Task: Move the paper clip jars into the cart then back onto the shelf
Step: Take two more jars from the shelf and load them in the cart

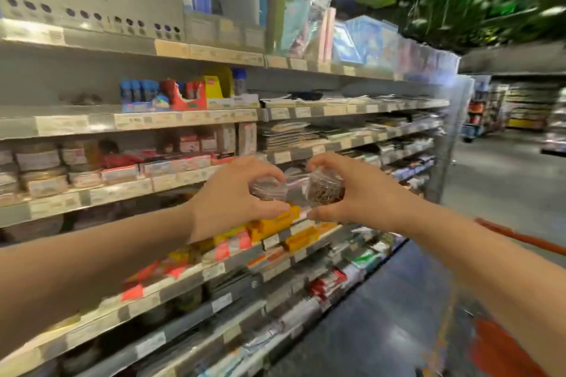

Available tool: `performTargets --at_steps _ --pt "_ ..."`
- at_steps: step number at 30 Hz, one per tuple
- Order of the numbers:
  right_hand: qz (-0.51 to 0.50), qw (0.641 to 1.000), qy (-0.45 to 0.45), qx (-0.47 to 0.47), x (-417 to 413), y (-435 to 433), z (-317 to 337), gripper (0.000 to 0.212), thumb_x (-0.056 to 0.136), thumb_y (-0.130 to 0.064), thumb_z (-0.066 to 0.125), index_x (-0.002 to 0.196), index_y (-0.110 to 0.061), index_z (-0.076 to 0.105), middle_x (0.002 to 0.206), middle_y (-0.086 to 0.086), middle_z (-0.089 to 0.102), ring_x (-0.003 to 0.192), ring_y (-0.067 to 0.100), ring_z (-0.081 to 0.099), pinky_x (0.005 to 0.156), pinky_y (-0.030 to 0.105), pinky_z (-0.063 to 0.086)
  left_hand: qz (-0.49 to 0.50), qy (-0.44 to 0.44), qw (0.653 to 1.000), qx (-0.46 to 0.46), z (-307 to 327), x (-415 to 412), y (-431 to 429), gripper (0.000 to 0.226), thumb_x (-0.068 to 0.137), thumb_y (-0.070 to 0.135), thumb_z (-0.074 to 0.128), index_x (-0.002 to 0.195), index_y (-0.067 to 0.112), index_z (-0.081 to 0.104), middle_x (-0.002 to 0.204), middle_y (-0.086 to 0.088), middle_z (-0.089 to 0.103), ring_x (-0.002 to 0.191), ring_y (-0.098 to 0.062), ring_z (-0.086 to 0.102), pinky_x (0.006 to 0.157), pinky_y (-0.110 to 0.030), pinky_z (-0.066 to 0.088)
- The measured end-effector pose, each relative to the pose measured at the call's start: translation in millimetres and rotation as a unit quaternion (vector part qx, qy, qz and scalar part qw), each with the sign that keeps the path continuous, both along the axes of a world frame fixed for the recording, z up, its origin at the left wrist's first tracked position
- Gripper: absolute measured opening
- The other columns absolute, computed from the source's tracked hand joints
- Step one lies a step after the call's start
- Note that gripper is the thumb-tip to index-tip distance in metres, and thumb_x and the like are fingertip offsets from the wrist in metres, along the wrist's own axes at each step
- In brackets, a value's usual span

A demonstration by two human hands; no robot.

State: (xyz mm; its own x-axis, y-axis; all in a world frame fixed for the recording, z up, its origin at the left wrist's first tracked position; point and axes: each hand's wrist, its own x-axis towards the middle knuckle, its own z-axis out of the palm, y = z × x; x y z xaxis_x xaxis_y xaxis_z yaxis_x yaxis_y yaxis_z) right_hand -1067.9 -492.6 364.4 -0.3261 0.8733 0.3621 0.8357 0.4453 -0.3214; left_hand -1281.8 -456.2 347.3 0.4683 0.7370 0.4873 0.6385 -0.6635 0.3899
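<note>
Each of my hands holds a small clear paper clip jar in mid-air in front of the shelves. My left hand (235,193) grips one jar (269,188) from above and below with curled fingers. My right hand (355,190) grips a second jar (325,190), tilted, with brown clips showing through its wall. The two jars are side by side, almost touching. More jars (41,173) of the same kind stand stacked at the far left on a shelf (116,193). The orange cart (517,236) shows as a rim and patches at the lower right, below my right forearm.
Long store shelves of stationery run from left to the middle distance, with price tags along each edge. Yellow and orange boxes (272,223) lie on the shelf just below my hands. The grey aisle floor (490,180) opens to the right. The picture is motion-blurred.
</note>
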Motion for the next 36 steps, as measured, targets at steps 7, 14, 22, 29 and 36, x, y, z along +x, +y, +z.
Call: performTargets --at_steps 7,14,22,29,36 --pt "-0.126 0.991 -0.012 -0.038 175.8 -65.5 -49.9 0.069 0.071 -0.045 0.076 0.129 -0.036 0.040 0.129 -0.008 0.050 0.115 0.011 0.049 0.089 0.031 0.045 -0.106 -0.036 0.993 -0.035 -49.7 205.6 -26.9 0.041 0.072 0.041 0.074 0.111 0.037 0.061 0.108 0.016 0.047 0.102 -0.002 0.044 0.076 0.000 0.028" --pt "-0.255 0.966 -0.028 -0.034 294.2 -102.7 -98.2 0.071 0.069 -0.044 0.077 0.131 -0.029 0.045 0.128 -0.005 0.053 0.115 0.013 0.049 0.090 0.026 0.041 -0.212 -0.031 0.974 -0.068 -106.2 357.5 -28.0 0.052 0.071 0.037 0.076 0.119 0.026 0.060 0.112 0.012 0.043 0.099 -0.002 0.042 0.075 0.008 0.023" --pt "-0.407 0.909 -0.011 -0.086 371.0 -100.0 -205.4 0.076 0.066 -0.055 0.071 0.133 -0.036 0.041 0.127 -0.009 0.053 0.113 0.021 0.051 0.096 0.040 0.042 -0.337 0.017 0.937 -0.090 -198.8 466.9 -0.3 0.063 0.066 0.050 0.076 0.119 0.020 0.062 0.106 0.009 0.044 0.095 -0.007 0.049 0.080 -0.014 0.035" --pt "-0.481 0.856 -0.010 -0.188 386.5 -107.7 -317.9 0.072 0.076 -0.044 0.067 0.139 -0.028 0.034 0.135 -0.006 0.044 0.110 0.024 0.045 0.093 0.032 0.037 -0.398 0.115 0.901 -0.129 -314.4 509.1 5.3 0.060 0.075 0.037 0.074 0.130 0.019 0.054 0.119 -0.002 0.044 0.108 -0.016 0.047 0.089 -0.019 0.035" --pt "-0.505 0.800 0.051 -0.319 370.7 -120.7 -441.9 0.072 0.076 -0.043 0.066 0.139 -0.028 0.034 0.133 -0.005 0.042 0.111 0.028 0.047 0.093 0.036 0.041 -0.381 0.219 0.871 -0.219 -433.5 504.0 -22.9 0.068 0.076 0.045 0.070 0.133 0.017 0.045 0.122 -0.003 0.035 0.110 -0.017 0.042 0.089 -0.024 0.041"
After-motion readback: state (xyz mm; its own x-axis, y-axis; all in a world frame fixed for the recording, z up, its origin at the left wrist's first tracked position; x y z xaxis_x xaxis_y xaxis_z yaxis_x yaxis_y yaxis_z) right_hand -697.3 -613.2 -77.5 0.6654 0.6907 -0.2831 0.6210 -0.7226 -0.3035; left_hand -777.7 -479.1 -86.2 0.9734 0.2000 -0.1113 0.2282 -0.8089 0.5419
